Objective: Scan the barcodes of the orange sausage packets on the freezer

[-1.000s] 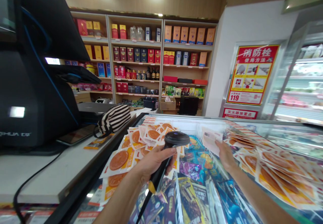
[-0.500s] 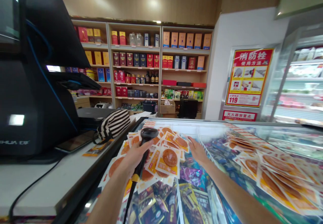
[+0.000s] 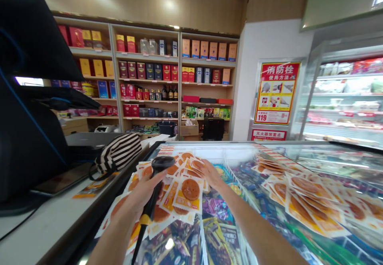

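My left hand [image 3: 143, 189] is wrapped round the handle of a black barcode scanner [image 3: 163, 162], whose yellow-banded cord runs down toward me. Beneath and beyond it, a loose pile of flat snack packets [image 3: 187, 191], each with a round brown patty showing, lies on the freezer's glass top [image 3: 239, 153]. At the pile's right edge rests my right hand [image 3: 211, 175], fingers stretched out against the packets; the fingertips are partly hidden. Farther right is a second heap of the same packets [image 3: 308, 201], fanned and overlapping.
Colourful frozen packs [image 3: 221, 237] sit under the glass, split by white wire dividers. On the left, a counter [image 3: 66, 221] carries a black checkout machine [image 3: 26, 117] and a striped pouch [image 3: 119, 153]. Shelves [image 3: 149, 79] of boxes and bottles stand behind; a lit display fridge [image 3: 344, 101] is at right.
My right hand has come in leftward to touch the pile's right edge. My left hand still holds the scanner. The view has turned a little to the right.
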A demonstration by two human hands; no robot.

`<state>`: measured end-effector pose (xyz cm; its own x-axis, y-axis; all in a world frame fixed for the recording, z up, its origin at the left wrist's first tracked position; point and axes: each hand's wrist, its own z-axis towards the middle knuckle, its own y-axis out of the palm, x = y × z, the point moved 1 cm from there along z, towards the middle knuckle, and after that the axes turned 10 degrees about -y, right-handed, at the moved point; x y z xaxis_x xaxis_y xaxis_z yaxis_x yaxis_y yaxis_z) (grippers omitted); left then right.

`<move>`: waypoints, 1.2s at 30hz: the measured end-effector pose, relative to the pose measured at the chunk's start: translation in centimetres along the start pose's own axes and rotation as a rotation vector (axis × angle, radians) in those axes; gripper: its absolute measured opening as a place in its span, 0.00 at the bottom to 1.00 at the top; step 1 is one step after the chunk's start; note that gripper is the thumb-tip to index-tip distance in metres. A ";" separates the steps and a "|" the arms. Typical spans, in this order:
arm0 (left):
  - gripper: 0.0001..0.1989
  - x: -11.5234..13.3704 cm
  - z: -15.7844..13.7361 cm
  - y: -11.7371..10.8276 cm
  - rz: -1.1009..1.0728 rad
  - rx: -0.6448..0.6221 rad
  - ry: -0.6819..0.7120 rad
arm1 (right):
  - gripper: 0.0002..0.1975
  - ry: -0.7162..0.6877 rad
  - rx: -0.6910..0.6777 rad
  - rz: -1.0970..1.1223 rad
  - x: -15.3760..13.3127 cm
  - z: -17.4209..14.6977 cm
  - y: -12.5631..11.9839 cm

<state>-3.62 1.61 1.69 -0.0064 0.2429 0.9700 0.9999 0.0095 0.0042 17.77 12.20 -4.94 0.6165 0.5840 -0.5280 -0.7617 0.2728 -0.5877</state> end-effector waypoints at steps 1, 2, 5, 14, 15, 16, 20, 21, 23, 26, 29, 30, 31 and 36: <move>0.18 -0.1 0.0 0.3 0.009 -0.016 -0.008 | 0.21 0.032 0.000 -0.015 0.6 -0.4 -1.0; 0.18 -0.2 -0.1 0.7 0.016 -0.040 -0.007 | 0.22 0.061 0.005 -0.040 1.2 -1.0 -2.2; 0.18 -0.5 -0.5 1.7 0.054 -0.101 0.016 | 0.23 0.089 0.077 -0.187 3.4 -3.1 -6.9; 0.17 -1.1 -1.6 4.6 0.131 -0.269 -0.052 | 0.23 0.314 0.209 -0.893 8.0 -13.5 -22.2; 0.17 -1.2 -1.8 5.1 0.126 -0.300 -0.057 | 0.23 0.398 0.165 -0.948 8.3 -14.5 -23.0; 0.17 -1.3 -2.0 5.6 0.124 -0.323 -0.056 | 0.24 0.468 0.116 -0.969 8.6 -15.2 -23.5; 0.17 -1.4 -2.9 7.4 0.118 -0.435 -0.042 | 0.27 0.550 0.000 -0.894 9.0 -16.1 -23.1; 0.18 -1.4 -3.1 7.9 0.109 -0.459 -0.046 | 0.26 0.518 -0.017 -0.888 8.7 -15.9 -22.8; 0.18 -1.4 -3.5 8.6 0.093 -0.488 -0.056 | 0.23 0.429 -0.041 -0.894 7.8 -15.4 -22.1; 0.19 -1.4 -3.9 9.5 0.072 -0.507 -0.077 | 0.18 0.248 -0.063 -0.829 6.4 -14.5 -21.4; 0.18 -1.5 -4.2 10.3 0.051 -0.544 -0.114 | 0.17 0.204 0.074 -0.741 5.8 -13.7 -20.9; 0.18 -1.6 -4.3 10.5 0.043 -0.549 -0.124 | 0.18 0.236 0.168 -0.715 5.8 -13.4 -20.7; 0.18 -1.6 -4.5 10.7 0.034 -0.555 -0.133 | 0.20 0.272 0.268 -0.676 5.8 -13.0 -20.5; 0.16 -1.9 -5.5 11.3 -0.032 -0.598 -0.164 | 0.23 0.294 0.529 -0.277 5.8 -11.2 -17.4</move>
<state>7.73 -4.10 1.25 0.0100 0.3974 0.9176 0.8302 -0.5148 0.2139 36.88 2.30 -4.62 0.7749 0.2258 -0.5903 -0.5161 0.7652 -0.3848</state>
